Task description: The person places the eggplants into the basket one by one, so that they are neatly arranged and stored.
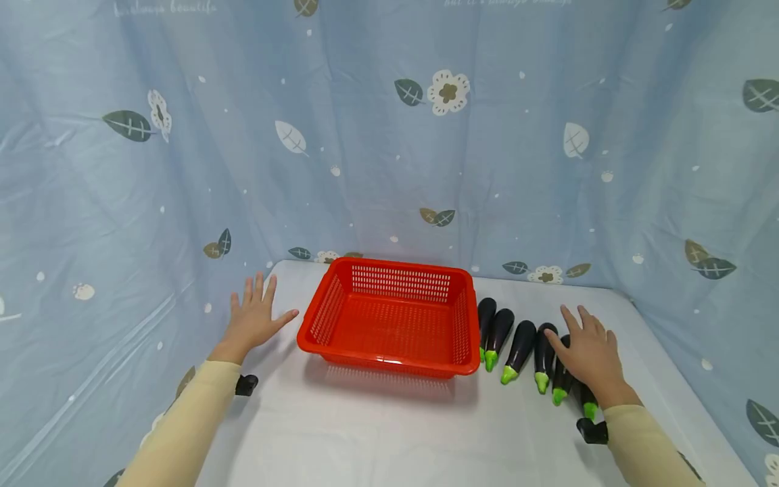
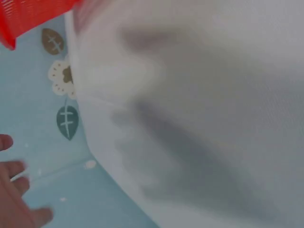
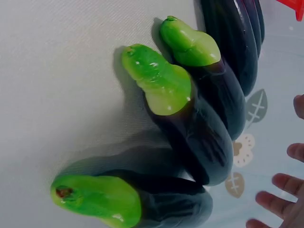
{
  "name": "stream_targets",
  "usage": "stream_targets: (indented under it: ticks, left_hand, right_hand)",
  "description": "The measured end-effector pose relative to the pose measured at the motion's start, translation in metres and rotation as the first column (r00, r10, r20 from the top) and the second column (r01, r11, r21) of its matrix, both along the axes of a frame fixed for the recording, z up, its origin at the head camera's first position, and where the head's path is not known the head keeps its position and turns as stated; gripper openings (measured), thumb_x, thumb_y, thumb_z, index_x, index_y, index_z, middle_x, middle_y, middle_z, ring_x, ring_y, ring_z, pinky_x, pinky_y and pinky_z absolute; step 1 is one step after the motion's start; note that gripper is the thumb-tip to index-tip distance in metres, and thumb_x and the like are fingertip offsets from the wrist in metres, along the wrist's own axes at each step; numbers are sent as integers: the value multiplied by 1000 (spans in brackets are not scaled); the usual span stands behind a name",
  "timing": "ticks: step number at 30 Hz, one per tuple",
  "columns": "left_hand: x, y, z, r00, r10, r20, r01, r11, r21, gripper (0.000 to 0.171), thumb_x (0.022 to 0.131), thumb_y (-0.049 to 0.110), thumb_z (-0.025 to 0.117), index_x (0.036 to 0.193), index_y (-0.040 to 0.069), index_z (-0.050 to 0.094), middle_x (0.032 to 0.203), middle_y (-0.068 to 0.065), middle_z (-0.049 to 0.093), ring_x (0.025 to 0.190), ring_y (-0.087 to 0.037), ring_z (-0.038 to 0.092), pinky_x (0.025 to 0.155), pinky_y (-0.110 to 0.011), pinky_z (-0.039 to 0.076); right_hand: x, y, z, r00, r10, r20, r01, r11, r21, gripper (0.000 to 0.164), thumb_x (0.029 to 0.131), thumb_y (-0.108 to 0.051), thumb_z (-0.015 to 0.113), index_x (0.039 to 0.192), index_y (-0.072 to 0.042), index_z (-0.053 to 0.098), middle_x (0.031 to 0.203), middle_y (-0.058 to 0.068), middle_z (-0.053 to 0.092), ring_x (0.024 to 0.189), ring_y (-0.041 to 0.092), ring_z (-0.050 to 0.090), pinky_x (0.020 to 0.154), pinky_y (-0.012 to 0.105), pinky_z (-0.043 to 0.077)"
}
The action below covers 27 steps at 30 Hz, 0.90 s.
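A red plastic basket (image 1: 389,362) with slotted walls stands on the white table, holding nothing. To its right lies a row of several dark eggplants (image 1: 520,343) with green stem ends; the right wrist view shows a nearer eggplant (image 3: 190,133) close up. My left hand (image 1: 251,323) hovers left of the basket, fingers spread, touching nothing. My right hand (image 1: 589,355) is held over the right end of the row with its fingers spread, partly hiding the eggplants under it. In the right wrist view its fingers (image 3: 275,204) stand apart from them.
The white tabletop (image 1: 377,439) reaches forward of the basket. A blue curtain (image 1: 365,162) with leaf and flower prints hangs behind and along both sides. Dark wrist-camera mounts show beneath each forearm, near the left sleeve (image 1: 182,426) and the right sleeve (image 1: 648,446).
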<state>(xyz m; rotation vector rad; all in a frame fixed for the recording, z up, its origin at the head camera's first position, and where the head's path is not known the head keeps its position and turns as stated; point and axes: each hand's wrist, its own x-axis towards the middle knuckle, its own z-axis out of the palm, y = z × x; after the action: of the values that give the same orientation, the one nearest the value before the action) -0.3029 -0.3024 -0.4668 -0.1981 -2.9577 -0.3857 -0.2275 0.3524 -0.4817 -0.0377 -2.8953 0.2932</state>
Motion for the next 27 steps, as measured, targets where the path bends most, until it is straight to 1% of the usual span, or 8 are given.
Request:
stream_targets:
  ticks: [3,6,8,10,12,16,21,27]
  left_hand:
    - [-2,4,1,1000,-29,-8,30,989,145,87,100,56,54,151,-10,28,153,-36,30,141,-53,27,113,-70,20]
    - [-2,8,2,996,-73,46,53,940,336,69,104,48,53,134,-11,35,134,-35,44,126,-50,42,107,-65,36]
    - [-2,11,4,989,-105,107,48,899,436,60,104,47,53,128,-6,35,129,-30,46,125,-47,45,105,-63,40]
    - [-1,14,6,977,-139,159,42,866,498,56,104,47,54,125,-1,36,128,-26,48,127,-45,47,104,-61,42]
    - [1,17,8,966,-175,192,46,843,537,56,103,46,57,127,0,38,129,-23,51,127,-42,48,104,-60,44]
    - [4,24,10,944,-253,211,85,807,585,66,99,42,65,141,-1,37,136,-23,52,128,-41,50,103,-59,47]
    - [8,30,11,900,-344,266,105,765,635,85,94,35,72,160,11,23,152,-20,42,136,-42,43,101,-56,50]
    - [13,31,9,816,-486,312,135,686,715,97,91,22,75,165,21,12,160,-19,29,137,-44,40,95,-47,55]
  right_hand:
    - [3,1,-1,1000,-28,-9,28,1000,1,70,102,-45,56,150,3,38,139,41,36,122,62,39,93,76,35]
    - [6,3,-2,999,-44,9,44,999,-21,67,100,-40,59,147,5,41,131,42,40,115,60,43,86,73,40]
    - [7,5,-2,999,-42,14,43,999,-33,66,99,-36,61,146,6,42,129,42,42,112,60,45,85,72,42]
    - [8,7,-3,999,-42,22,43,998,-53,66,97,-32,63,146,7,42,128,43,42,110,59,47,84,71,43]
    - [10,10,-4,998,-49,30,51,996,-70,65,95,-28,63,145,7,42,128,43,40,109,59,47,83,70,45]
    - [14,14,-7,995,-79,61,84,992,-97,63,93,-24,64,144,8,42,129,44,38,108,59,48,80,68,47]
    - [16,19,-12,987,-118,108,129,987,-97,63,92,-21,65,141,10,42,128,43,36,108,56,48,79,66,49]
    - [17,24,-16,987,-117,109,131,983,-127,64,90,-17,65,141,12,40,130,45,34,109,60,47,82,68,48]
